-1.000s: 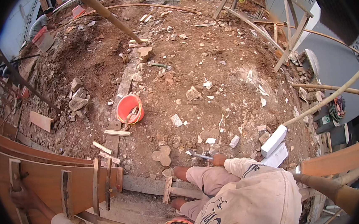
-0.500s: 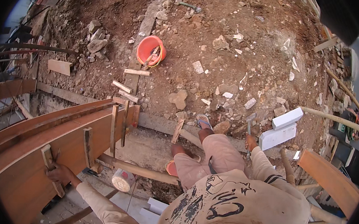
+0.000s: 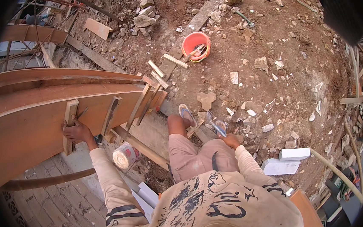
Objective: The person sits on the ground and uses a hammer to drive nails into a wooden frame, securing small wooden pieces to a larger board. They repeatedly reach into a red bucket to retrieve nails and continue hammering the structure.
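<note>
Against the curved plywood form panel [image 3: 32, 114], from the one head view I have, my left hand [image 3: 75, 131] lies flat and pressing on an upright wooden cleat [image 3: 69, 126], fingers spread rather than wrapped round it. Right of that panel, past my knees, my right hand [image 3: 230, 141] is clenched on a claw hammer [image 3: 214, 125] whose head rests near my sandalled foot [image 3: 188, 114]. Several cleats already sit along the panel, so I judge the bracing partly done; loose wood strips [image 3: 163, 71] beyond the panel's end and an orange bucket [image 3: 195, 46] farther out suggest more fixing remains.
</note>
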{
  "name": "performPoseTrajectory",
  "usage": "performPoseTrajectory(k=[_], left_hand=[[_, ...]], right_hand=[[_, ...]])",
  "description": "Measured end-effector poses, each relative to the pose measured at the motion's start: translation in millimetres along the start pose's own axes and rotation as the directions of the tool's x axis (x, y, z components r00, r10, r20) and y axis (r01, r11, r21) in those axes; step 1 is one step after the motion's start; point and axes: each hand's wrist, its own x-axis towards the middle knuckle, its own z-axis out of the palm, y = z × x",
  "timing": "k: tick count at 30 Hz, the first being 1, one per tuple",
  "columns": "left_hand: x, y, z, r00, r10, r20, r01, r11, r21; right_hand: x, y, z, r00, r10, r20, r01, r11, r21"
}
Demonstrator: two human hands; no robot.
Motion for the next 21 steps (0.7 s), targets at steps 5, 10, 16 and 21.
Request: performPoseTrajectory(k=[5, 10, 16, 21], left_hand=[[3, 0, 1, 0.999, -0.001, -0.037, -0.001, 1.0, -0.03], [5, 30, -29, 0.995, 0.01, 0.104, 0.0, 0.995, -0.096], [-25, 109, -53, 0.757, 0.375, 0.536, 0.033, 0.797, -0.604], [-70, 153, 23, 0.02, 0.606, 0.795, 0.172, 0.781, -0.6]], right_hand=[[49, 36, 21, 0.975, 0.198, -0.096, -0.203, 0.978, -0.048], [66, 59, 23, 0.847, 0.524, -0.087, -0.45, 0.795, 0.407], [86, 10, 8, 0.731, 0.677, 0.088, -0.458, 0.391, 0.799], [101, -83, -25, 0.788, 0.6, 0.135, -0.457, 0.424, 0.782]])
